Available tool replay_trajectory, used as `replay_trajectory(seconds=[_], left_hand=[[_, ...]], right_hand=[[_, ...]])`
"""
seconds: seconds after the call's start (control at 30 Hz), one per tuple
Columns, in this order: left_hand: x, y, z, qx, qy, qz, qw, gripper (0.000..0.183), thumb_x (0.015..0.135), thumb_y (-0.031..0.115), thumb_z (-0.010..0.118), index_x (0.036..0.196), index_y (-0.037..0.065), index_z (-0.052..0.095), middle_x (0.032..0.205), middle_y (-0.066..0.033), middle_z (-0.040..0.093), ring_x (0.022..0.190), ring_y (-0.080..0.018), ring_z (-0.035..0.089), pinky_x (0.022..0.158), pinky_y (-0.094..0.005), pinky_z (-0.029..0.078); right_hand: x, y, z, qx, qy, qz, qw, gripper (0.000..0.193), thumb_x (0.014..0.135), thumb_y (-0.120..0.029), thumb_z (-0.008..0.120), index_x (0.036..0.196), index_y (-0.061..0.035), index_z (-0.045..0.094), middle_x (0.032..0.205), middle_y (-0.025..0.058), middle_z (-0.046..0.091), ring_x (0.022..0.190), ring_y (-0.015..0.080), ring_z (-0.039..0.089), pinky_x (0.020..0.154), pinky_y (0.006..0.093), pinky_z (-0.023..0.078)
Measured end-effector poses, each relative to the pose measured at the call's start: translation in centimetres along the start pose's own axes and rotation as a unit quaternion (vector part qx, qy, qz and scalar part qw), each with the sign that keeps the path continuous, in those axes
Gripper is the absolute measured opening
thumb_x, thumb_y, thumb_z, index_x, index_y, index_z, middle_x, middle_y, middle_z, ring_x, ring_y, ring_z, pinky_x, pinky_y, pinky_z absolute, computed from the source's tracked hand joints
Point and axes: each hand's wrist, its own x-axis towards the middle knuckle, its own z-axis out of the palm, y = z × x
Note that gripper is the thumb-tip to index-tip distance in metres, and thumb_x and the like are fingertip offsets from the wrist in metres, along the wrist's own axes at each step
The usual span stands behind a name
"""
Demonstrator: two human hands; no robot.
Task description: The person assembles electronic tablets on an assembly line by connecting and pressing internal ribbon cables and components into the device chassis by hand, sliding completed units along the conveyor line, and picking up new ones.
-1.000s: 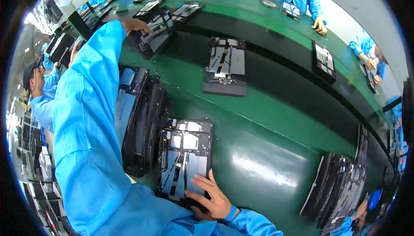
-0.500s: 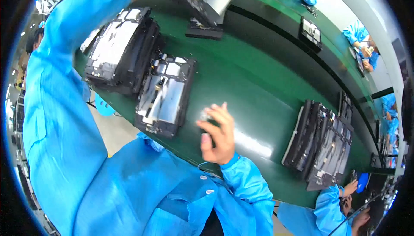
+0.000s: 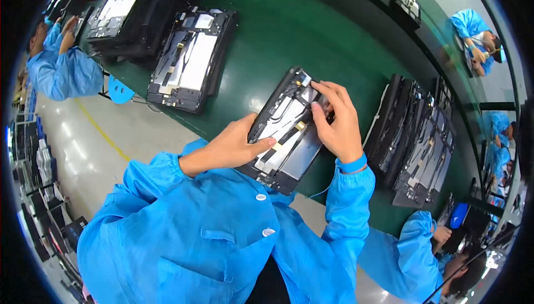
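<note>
An opened tablet is tilted in front of my chest over the table's near edge. Inside its black frame I see silver battery panels, dark cables and small yellow tabs. My left hand grips its left side, the thumb lying across the inner face and the other fingers hidden beneath. My right hand is closed on the upper right edge, thumb and fingertips at the corner by the cables. A blue band circles my right wrist, with a thin cord hanging from it.
Opened tablets lie in a low pile and a taller stack at the left. Several more lean together at the right on the green table. Co-workers in blue sit at the left and lower right.
My left hand has come back from the far side of the table, and a tablet is now before me. My right hand, previously apart over the table, now holds its edge. The view has shifted.
</note>
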Motion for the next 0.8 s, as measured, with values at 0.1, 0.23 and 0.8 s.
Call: replay_trajectory(seconds=[0.1, 0.23, 0.8], left_hand=[[0.6, -1.0, -1.4, 0.108, -0.028, -0.007, 0.994, 0.042, 0.108, 0.035, 0.073, 0.111, -0.007, 0.071, 0.088, -0.0298, 0.074, 0.079, -0.0417, 0.075, 0.073, -0.0509, 0.056], [2.6, -1.5, -3.4, 0.163, 0.068, 0.092, 0.980, 0.044, 0.108, 0.033, 0.071, 0.084, -0.004, 0.070, 0.067, -0.0301, 0.063, 0.065, -0.0515, 0.066, 0.062, -0.0556, 0.049], [8.0, -1.8, -4.3, -0.138, -0.134, -0.053, 0.980, 0.017, 0.106, 0.012, 0.073, 0.106, 0.000, 0.060, 0.074, -0.0109, 0.073, 0.061, -0.0170, 0.074, 0.054, -0.0302, 0.060]], right_hand=[[-0.6, 1.4, 0.1, -0.052, -0.012, -0.020, 0.998, 0.030, 0.093, -0.007, 0.076, 0.123, -0.0065, 0.078, 0.129, 0.0149, 0.069, 0.087, 0.0270, 0.070, 0.079, 0.0376, 0.058], [-0.3, 1.3, 0.7, -0.054, -0.037, -0.001, 0.998, 0.018, 0.090, -0.005, 0.081, 0.107, -0.0032, 0.075, 0.118, 0.0146, 0.066, 0.085, 0.0290, 0.069, 0.078, 0.0396, 0.057], [1.7, 1.3, 3.1, -0.183, 0.006, -0.048, 0.982, 0.014, 0.093, 0.000, 0.076, 0.101, -0.0058, 0.065, 0.105, 0.0119, 0.064, 0.096, 0.0375, 0.070, 0.077, 0.0480, 0.056]])
